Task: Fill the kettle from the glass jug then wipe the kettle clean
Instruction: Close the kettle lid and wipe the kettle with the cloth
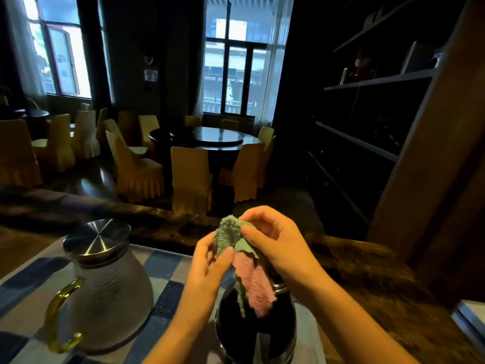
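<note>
My left hand [210,261] and right hand [273,243] are pinching a cloth [245,266], fingers [252,237] clamped, over the kettle [252,332] — my arm swinging toward nine o'clock could topple the glass jug [110,292].

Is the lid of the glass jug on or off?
On: the steel lid sits closed on the neck of the upright glass jug.

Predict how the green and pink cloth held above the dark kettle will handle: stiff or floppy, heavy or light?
Probably floppy: the cloth droops limply below the left hand and right hand, which pinch its top. Likely light, since fingertip pinches carry it. Its fluffy pile should grip rather than slip.
</note>
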A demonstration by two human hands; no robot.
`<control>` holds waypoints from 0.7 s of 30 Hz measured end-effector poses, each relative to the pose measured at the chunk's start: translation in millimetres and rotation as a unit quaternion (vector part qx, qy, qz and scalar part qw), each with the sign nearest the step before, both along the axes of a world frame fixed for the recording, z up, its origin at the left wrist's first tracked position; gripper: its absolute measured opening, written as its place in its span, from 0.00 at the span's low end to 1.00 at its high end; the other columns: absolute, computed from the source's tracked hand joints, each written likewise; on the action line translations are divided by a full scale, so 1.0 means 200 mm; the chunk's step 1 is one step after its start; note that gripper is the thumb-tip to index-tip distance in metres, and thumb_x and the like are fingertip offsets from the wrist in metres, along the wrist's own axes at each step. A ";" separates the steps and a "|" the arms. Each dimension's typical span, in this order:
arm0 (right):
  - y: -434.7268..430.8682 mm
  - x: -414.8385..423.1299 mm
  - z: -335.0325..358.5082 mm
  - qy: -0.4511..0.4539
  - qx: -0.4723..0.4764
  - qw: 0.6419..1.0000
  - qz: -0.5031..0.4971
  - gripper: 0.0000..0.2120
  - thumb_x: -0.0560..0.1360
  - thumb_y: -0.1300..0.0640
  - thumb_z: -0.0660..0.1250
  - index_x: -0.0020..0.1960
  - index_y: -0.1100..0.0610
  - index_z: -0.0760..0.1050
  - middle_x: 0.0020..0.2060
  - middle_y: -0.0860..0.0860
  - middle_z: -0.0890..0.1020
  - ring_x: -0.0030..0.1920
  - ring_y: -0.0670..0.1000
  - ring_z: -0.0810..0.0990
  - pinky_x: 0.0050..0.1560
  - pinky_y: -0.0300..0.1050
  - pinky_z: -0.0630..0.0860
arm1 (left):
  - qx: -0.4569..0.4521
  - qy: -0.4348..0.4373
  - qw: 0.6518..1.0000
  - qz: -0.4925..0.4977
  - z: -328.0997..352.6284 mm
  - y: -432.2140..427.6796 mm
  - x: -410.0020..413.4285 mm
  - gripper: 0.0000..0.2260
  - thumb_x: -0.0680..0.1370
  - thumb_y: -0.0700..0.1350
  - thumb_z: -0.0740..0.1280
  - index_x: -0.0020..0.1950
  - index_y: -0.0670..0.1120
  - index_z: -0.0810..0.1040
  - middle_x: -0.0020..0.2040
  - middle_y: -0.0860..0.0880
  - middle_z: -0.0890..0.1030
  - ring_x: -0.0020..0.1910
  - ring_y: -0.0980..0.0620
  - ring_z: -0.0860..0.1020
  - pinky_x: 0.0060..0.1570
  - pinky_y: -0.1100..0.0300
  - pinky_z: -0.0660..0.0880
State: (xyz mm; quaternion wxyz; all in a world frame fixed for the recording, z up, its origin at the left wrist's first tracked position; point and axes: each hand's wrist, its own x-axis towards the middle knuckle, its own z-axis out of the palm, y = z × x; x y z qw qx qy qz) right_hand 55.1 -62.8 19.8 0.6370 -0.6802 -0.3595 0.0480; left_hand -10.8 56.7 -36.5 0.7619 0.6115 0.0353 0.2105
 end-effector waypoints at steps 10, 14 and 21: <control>0.00 0.13 -0.16 0.042 -0.113 0.972 -0.203 0.08 0.80 0.51 0.57 0.59 0.47 0.69 0.56 0.47 0.77 0.60 0.46 0.75 0.50 0.31 0.69 | -0.065 -0.014 0.997 0.031 -0.04 0.21 0.19 0.10 0.72 0.43 0.70 0.53 0.49 0.81 0.49 0.46 0.85 0.50 0.48 0.83 0.47 0.57 0.78; 0.02 0.13 -0.26 0.006 -0.223 0.944 -0.245 0.11 0.80 0.46 0.49 0.59 0.43 0.67 0.51 0.48 0.80 0.50 0.48 0.78 0.54 0.51 0.73 | 0.005 -0.027 1.000 0.006 -0.06 0.21 0.40 0.11 0.75 0.36 0.68 0.54 0.47 0.82 0.46 0.47 0.85 0.38 0.48 0.80 0.37 0.62 0.78; 0.00 0.15 -0.30 -0.080 -0.202 0.939 -0.267 0.10 0.82 0.51 0.51 0.59 0.37 0.61 0.54 0.30 0.68 0.57 0.29 0.66 0.51 0.31 0.67 | 0.197 -0.004 0.975 -0.103 -0.13 0.08 0.39 0.09 0.73 0.53 0.69 0.50 0.52 0.82 0.46 0.51 0.85 0.48 0.54 0.83 0.53 0.49 0.79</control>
